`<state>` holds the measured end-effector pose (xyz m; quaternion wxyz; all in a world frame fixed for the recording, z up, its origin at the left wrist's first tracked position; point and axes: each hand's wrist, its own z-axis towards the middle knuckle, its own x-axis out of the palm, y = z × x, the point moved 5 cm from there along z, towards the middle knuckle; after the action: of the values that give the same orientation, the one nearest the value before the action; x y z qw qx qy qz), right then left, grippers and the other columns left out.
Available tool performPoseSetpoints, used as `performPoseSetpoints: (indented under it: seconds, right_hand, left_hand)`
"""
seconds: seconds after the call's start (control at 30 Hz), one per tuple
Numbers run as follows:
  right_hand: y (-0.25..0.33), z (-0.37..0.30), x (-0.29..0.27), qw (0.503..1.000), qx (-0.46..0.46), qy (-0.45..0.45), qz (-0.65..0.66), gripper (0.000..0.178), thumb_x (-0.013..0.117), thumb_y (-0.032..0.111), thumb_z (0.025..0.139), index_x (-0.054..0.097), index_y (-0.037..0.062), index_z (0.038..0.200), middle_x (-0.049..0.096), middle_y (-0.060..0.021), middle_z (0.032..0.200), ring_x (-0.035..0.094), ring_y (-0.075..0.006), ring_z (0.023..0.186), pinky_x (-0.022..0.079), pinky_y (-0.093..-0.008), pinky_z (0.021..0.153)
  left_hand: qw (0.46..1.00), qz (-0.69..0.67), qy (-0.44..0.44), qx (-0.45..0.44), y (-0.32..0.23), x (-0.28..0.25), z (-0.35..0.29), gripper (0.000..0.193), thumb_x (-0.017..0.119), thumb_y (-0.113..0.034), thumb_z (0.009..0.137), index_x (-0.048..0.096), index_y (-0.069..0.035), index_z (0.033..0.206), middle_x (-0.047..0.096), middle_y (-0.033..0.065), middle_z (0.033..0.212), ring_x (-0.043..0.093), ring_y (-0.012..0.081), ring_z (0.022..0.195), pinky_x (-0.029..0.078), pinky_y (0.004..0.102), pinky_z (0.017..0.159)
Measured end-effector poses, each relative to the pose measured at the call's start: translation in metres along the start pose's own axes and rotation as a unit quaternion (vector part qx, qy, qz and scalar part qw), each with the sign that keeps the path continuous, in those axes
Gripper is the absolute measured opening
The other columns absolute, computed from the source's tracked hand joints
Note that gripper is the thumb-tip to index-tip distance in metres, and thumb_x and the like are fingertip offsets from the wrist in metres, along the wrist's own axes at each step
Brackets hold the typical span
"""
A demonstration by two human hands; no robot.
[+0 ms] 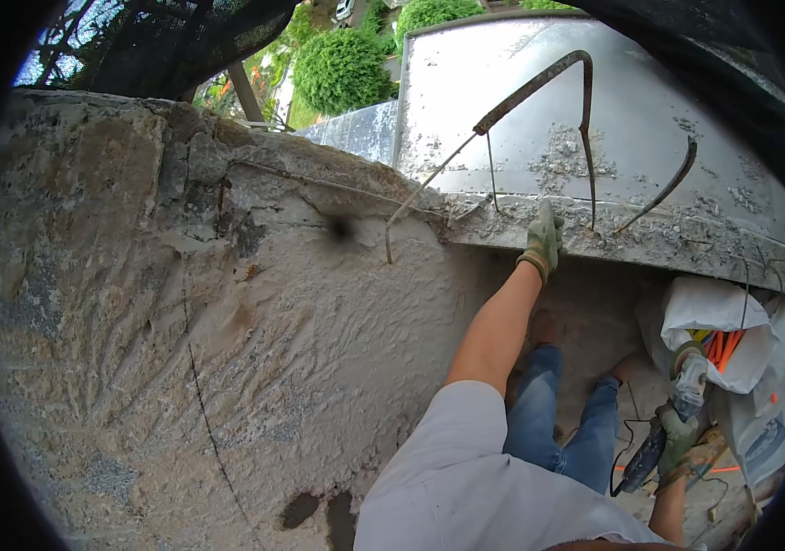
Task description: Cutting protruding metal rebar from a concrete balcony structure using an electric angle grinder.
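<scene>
Bent steel bars arch over the concrete ledge at 12 o'clock, crowding the left hand resting there. A thin wire blocks 11 o'clock. White sacks hem the right hand at 1 o'clock; open floor lies at 9.

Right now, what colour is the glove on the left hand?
Green and grey, soiled; the left hand grips the ledge edge. Head view shows it best.

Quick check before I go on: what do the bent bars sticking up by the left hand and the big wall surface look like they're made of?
Bent bars: likely steel rebar, dark, rusty brown, crusted with pale mortar near the left hand. Wall: concrete or rough cement render, matt grey-beige, with trowel-like ridges, cracks and chipped patches.
</scene>
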<state>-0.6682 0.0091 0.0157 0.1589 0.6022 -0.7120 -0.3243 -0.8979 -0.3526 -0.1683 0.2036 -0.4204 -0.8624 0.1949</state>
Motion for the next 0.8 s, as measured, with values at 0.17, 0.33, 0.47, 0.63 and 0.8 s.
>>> performPoseSetpoints:
  seconds: [0.17,0.33,0.47,0.63,0.8]
  right_hand:
    - [-0.015,0.009,-0.012,1.000,0.029,0.009,0.001,0.023,0.072,0.017,0.079,0.063,0.0043,0.097,0.058,-0.0024,0.079,0.057,-0.0133,0.065,0.046,-0.0281,0.059]
    - [-0.019,0.018,-0.018,0.999,0.020,0.033,0.028,0.023,0.070,0.016,0.081,0.062,0.0040,0.098,0.059,-0.0030,0.079,0.057,-0.0137,0.066,0.046,-0.0279,0.059]
    - [-0.019,0.022,-0.030,0.998,0.053,0.020,0.039,0.023,0.070,0.016,0.081,0.063,0.0037,0.099,0.060,-0.0047,0.080,0.058,-0.0143,0.067,0.047,-0.0285,0.061]
    - [-0.012,0.031,-0.032,0.999,0.038,-0.004,0.022,0.022,0.071,0.015,0.080,0.062,0.0033,0.097,0.062,-0.0055,0.080,0.060,-0.0152,0.067,0.048,-0.0288,0.061]
    - [-0.013,0.026,-0.035,0.997,0.051,-0.047,0.038,0.024,0.072,0.014,0.078,0.062,0.0035,0.097,0.062,-0.0054,0.081,0.060,-0.0157,0.066,0.048,-0.0283,0.060]
  left_hand:
    - [1.000,-0.021,0.004,-0.005,-0.009,0.000,0.017,0.043,0.046,-0.051,0.095,0.049,-0.009,0.086,0.036,0.0000,0.054,0.036,0.0169,0.045,0.032,0.0361,0.044]
    - [0.997,0.012,-0.015,-0.075,-0.010,0.009,0.039,0.036,0.040,-0.043,0.094,0.051,-0.010,0.090,0.050,0.0043,0.063,0.047,0.0231,0.047,0.042,0.0374,0.048]
    - [0.995,0.018,-0.071,-0.067,-0.003,0.019,0.045,0.034,0.039,-0.041,0.095,0.053,-0.011,0.088,0.054,0.0027,0.068,0.052,0.0197,0.056,0.045,0.0359,0.056]
    - [0.987,-0.115,-0.102,-0.040,0.008,0.029,0.055,0.029,0.040,-0.037,0.094,0.061,-0.016,0.094,0.054,0.0016,0.074,0.049,0.0166,0.056,0.039,0.0338,0.050]
    - [0.990,-0.101,-0.094,0.027,0.024,0.076,0.071,0.024,0.046,-0.034,0.092,0.062,-0.018,0.087,0.056,0.0038,0.075,0.048,0.0193,0.060,0.038,0.0380,0.053]
